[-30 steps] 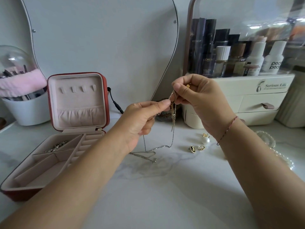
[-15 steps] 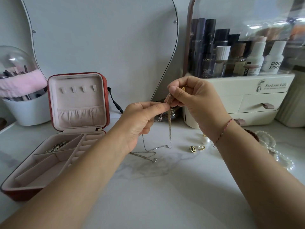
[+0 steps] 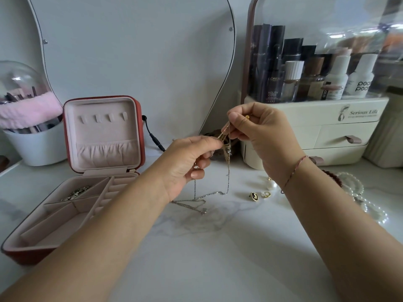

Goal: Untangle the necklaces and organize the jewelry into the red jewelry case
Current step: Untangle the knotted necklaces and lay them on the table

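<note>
Thin tangled necklace chains (image 3: 228,171), gold and silver, hang between my two hands above the marble tabletop, and their lower loops lie on the surface. My left hand (image 3: 187,162) pinches the chains at its fingertips. My right hand (image 3: 259,129) pinches them a little higher and to the right. The red jewelry case (image 3: 139,131) stands open at the left, its lid upright, with a dark bracelet-like piece (image 3: 76,192) in a back compartment. Small earrings (image 3: 254,196) and a pearl earring (image 3: 271,185) lie to the right of the chains.
A pearl strand (image 3: 357,192) lies at the right by my right forearm. A white cosmetics organizer (image 3: 327,136) with drawers stands behind my right hand. A white cup with brushes (image 3: 32,144) sits far left. A black cable (image 3: 152,136) runs behind the case.
My right hand has shifted slightly left and down, closer to my left hand, which has barely moved. The hanging chains have swung a little; their loops stay on the table.
</note>
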